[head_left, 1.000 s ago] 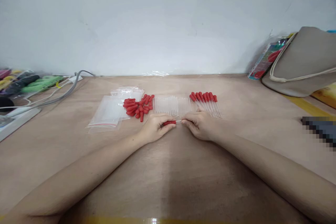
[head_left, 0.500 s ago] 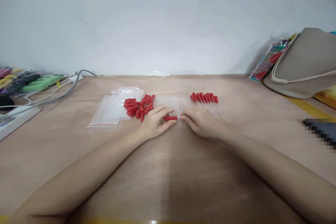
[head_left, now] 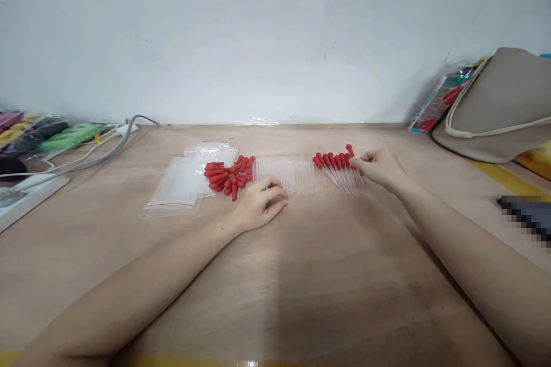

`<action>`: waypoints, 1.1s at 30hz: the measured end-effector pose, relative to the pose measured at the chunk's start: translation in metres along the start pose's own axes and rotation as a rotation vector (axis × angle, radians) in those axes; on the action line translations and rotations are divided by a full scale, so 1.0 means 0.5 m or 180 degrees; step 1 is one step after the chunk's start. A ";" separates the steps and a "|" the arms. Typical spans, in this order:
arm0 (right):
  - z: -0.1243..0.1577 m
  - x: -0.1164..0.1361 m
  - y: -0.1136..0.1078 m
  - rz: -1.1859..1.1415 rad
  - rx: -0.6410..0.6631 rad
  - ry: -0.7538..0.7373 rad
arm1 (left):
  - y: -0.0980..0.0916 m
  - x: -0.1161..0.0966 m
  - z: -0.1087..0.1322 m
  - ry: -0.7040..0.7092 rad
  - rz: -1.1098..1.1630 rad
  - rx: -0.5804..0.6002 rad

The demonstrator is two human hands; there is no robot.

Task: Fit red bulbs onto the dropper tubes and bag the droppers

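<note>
My right hand (head_left: 379,168) pinches a dropper with a red bulb (head_left: 350,150) at the right end of a row of finished droppers (head_left: 338,169) with red bulbs. My left hand (head_left: 260,205) rests on the table with fingers loosely curled, and I see nothing in it. It lies just in front of a row of clear glass tubes (head_left: 289,174). A heap of loose red rubber bulbs (head_left: 228,174) lies left of the tubes.
Clear zip bags (head_left: 183,183) lie left of the bulbs. Cables and a power strip (head_left: 30,186) are at the far left, with coloured items (head_left: 51,135) behind. A beige bag (head_left: 499,109) and a colourful packet (head_left: 434,102) sit at the right by the wall.
Both hands held one dropper together at the middle. My right hand has since carried it right to the row of finished droppers, and my left hand has let go.
</note>
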State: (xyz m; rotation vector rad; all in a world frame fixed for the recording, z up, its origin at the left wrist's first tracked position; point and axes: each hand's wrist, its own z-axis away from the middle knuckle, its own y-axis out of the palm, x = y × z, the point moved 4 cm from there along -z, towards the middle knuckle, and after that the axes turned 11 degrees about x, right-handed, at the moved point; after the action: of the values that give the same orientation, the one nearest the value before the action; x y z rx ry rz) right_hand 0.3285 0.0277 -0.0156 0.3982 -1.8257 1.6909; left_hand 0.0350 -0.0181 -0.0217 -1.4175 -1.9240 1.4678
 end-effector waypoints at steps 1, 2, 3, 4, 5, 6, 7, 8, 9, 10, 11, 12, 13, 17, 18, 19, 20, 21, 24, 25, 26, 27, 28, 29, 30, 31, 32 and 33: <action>0.003 0.004 0.005 0.0065 0.0027 -0.0001 | 0.000 0.000 0.001 0.0007 -0.0011 -0.0009; 0.006 0.007 0.010 0.0130 0.0048 -0.0001 | 0.000 0.000 0.002 0.0018 -0.0021 -0.0011; 0.008 0.010 0.014 0.0192 0.0067 -0.0001 | 0.000 0.000 0.002 0.0033 -0.0030 -0.0008; 0.009 0.011 0.018 0.0251 0.0084 0.0004 | 0.000 0.000 0.003 0.0047 -0.0036 -0.0007; 0.008 0.011 0.020 0.0306 0.0105 0.0006 | 0.001 0.000 0.003 0.0052 -0.0041 -0.0004; 0.006 0.009 0.022 0.0354 0.0133 0.0003 | 0.001 0.000 0.003 0.0048 -0.0043 -0.0001; 0.004 0.007 0.023 0.0398 0.0153 -0.0002 | 0.001 0.000 0.003 0.0039 -0.0044 -0.0001; 0.003 0.006 0.023 0.0440 0.0150 -0.0007 | 0.001 0.000 0.003 0.0027 -0.0043 0.0005; 0.003 0.006 0.021 0.0487 0.0113 -0.0008 | 0.001 0.000 0.002 0.0021 -0.0041 0.0013; 0.005 0.007 0.019 0.0533 0.0050 -0.0019 | 0.001 0.000 0.002 0.0018 -0.0041 0.0019; 0.008 0.012 0.017 0.0573 -0.0018 -0.0058 | 0.001 0.000 0.002 0.0016 -0.0043 0.0022; 0.014 0.019 0.017 0.0607 -0.0083 -0.0131 | 0.001 0.000 0.002 0.0018 -0.0049 0.0017; 0.021 0.029 0.018 0.0631 -0.0125 -0.0231 | 0.001 0.000 0.001 0.0017 -0.0057 0.0014; 0.050 0.083 0.044 0.0684 0.0053 -0.0653 | 0.000 0.001 0.001 -0.0010 -0.0113 0.0005; 0.055 0.097 0.053 0.0718 0.0126 -0.0712 | 0.000 0.002 0.001 -0.0022 -0.0132 0.0006; 0.057 0.109 0.062 0.0765 0.0194 -0.0748 | -0.001 0.002 0.001 -0.0033 -0.0154 0.0002; 0.058 0.120 0.071 0.0832 0.0242 -0.0761 | -0.002 0.003 0.002 -0.0041 -0.0178 -0.0011; 0.058 0.130 0.079 0.0919 0.0269 -0.0753 | -0.002 0.003 0.002 -0.0047 -0.0201 -0.0019; 0.050 0.151 0.097 0.1242 0.0328 -0.0606 | -0.002 0.002 0.002 -0.0057 -0.0229 -0.0049; 0.047 0.156 0.102 0.1350 0.0346 -0.0553 | -0.001 0.002 0.002 -0.0069 -0.0227 -0.0056; 0.044 0.160 0.106 0.1440 0.0365 -0.0508 | -0.001 0.002 0.002 -0.0084 -0.0229 -0.0063; 0.041 0.164 0.109 0.1512 0.0396 -0.0470 | 0.000 0.002 0.002 -0.0098 -0.0246 -0.0078; 0.039 0.168 0.113 0.1571 0.0428 -0.0449 | -0.002 0.002 0.001 -0.0108 -0.0291 -0.0094; 0.037 0.172 0.116 0.1624 0.0456 -0.0442 | -0.004 0.003 -0.001 -0.0112 -0.0376 -0.0100; 0.035 0.176 0.119 0.1666 0.0482 -0.0431 | -0.009 0.006 -0.004 -0.0122 -0.0506 -0.0098; 0.034 0.178 0.122 0.1694 0.0509 -0.0405 | -0.017 0.011 -0.007 -0.0153 -0.0669 -0.0108; 0.032 0.180 0.125 0.1710 0.0526 -0.0373 | -0.027 0.019 -0.011 -0.0220 -0.0849 -0.0134; 0.031 0.182 0.128 0.1717 0.0536 -0.0346 | -0.041 0.031 -0.014 -0.0341 -0.1033 -0.0169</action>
State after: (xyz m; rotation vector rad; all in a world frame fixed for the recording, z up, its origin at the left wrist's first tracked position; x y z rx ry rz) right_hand 0.2169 0.0382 -0.0105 0.0614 -1.9956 2.2307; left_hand 0.0233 -0.0007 -0.0056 -1.0027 -2.1512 1.3699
